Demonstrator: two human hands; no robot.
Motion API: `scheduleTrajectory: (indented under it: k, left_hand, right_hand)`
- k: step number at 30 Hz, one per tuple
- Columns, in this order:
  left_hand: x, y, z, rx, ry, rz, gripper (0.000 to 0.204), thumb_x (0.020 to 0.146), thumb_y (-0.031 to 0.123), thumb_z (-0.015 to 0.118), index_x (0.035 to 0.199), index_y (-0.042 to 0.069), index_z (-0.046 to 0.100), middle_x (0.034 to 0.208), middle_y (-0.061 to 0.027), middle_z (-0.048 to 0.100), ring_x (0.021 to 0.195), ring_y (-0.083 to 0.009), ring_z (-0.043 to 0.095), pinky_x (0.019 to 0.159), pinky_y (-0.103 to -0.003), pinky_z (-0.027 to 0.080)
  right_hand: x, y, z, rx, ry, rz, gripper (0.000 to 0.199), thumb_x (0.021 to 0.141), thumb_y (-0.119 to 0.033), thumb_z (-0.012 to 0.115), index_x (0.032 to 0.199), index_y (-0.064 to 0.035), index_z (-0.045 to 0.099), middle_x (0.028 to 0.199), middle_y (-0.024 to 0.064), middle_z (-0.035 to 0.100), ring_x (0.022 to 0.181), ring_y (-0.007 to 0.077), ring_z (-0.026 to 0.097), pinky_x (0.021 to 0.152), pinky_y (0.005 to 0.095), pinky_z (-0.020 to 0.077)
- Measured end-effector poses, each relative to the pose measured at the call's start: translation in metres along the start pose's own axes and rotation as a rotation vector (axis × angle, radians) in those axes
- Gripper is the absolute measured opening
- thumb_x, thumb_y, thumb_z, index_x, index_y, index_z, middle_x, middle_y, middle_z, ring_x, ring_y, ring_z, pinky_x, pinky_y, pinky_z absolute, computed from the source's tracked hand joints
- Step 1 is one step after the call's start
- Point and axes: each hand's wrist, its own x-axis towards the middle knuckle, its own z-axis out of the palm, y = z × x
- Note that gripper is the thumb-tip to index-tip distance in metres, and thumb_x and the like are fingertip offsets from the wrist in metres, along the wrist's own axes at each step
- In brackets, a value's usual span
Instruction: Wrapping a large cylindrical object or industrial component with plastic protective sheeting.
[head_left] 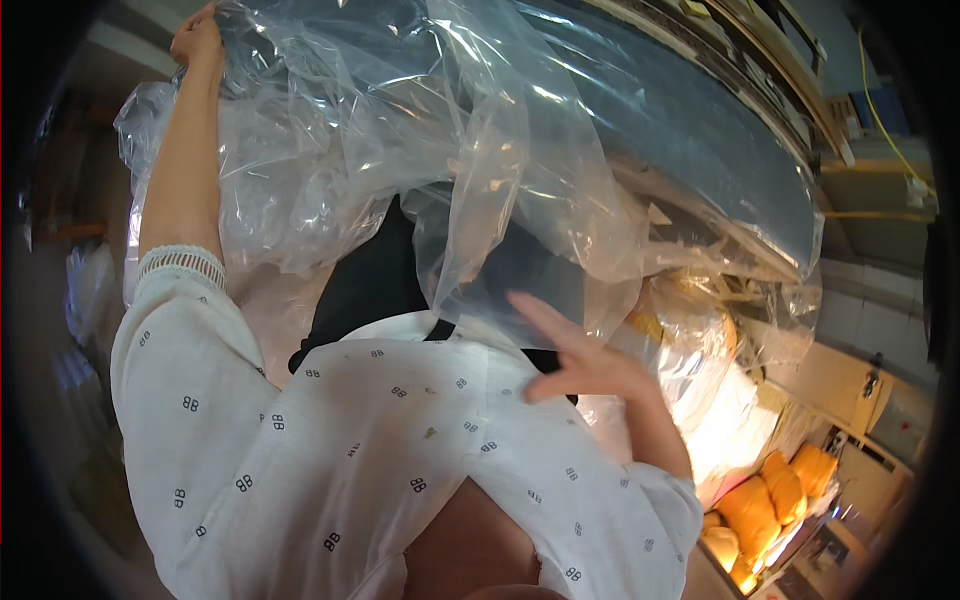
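Clear plastic sheeting (330, 130) lies in crumpled folds over a table and hangs down in front of my body. At the far left my left hand (198, 42), arm stretched out, is closed on the edge of this sheeting. My right hand (585, 365) is held near my waist, with thumb and fingers apart and nothing in it. It is slightly blurred, close to a hanging fold (500, 270) of the sheeting; whether it touches the fold I cannot tell.
A smooth grey-blue surface (690, 150) shows beneath the plastic at the far right. Long boards (790, 70) run along the back edge. More crumpled plastic (690, 330) is piled at my right. Orange-yellow sacks (765, 500) lie on the right, and a yellow cord (880, 100) hangs above.
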Motion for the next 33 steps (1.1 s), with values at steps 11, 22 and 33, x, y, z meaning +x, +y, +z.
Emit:
scheduleTrajectory:
  k: [11,22,33]
  left_hand:
    - [-0.047,0.03,-0.018,0.238,-0.342,0.298,0.034,0.074,0.034,0.068,0.089,0.004,0.067,0.086,-0.0088,0.065,0.08,-0.0177,0.059,0.073,-0.027,0.044]
    - [-0.064,0.043,-0.113,0.232,-0.566,0.201,0.022,0.08,0.023,0.065,0.092,0.003,0.064,0.086,-0.0008,0.059,0.08,-0.0094,0.05,0.074,-0.022,0.04]
    - [-0.074,0.071,-0.102,0.038,-0.703,0.178,0.02,0.086,0.018,0.059,0.098,0.002,0.061,0.092,-0.0015,0.058,0.086,-0.0098,0.05,0.082,-0.023,0.038]
  right_hand:
    - [-0.075,-0.098,-0.173,0.863,1.032,-0.313,0.032,0.085,-0.023,0.058,0.106,0.001,0.055,0.059,-0.0068,0.039,0.048,0.0011,0.031,0.039,0.0156,0.0232]
    - [-0.12,0.056,-0.222,-0.368,1.429,0.223,0.017,0.077,-0.019,0.063,0.086,-0.0048,0.064,0.071,0.0004,0.059,0.065,0.0096,0.052,0.061,0.0243,0.0408]
    - [0.008,-0.004,-0.236,-1.212,1.137,-0.261,0.036,0.082,-0.019,0.054,0.115,-0.0042,0.05,0.128,0.0158,0.043,0.118,0.0313,0.041,0.093,0.0358,0.0378]
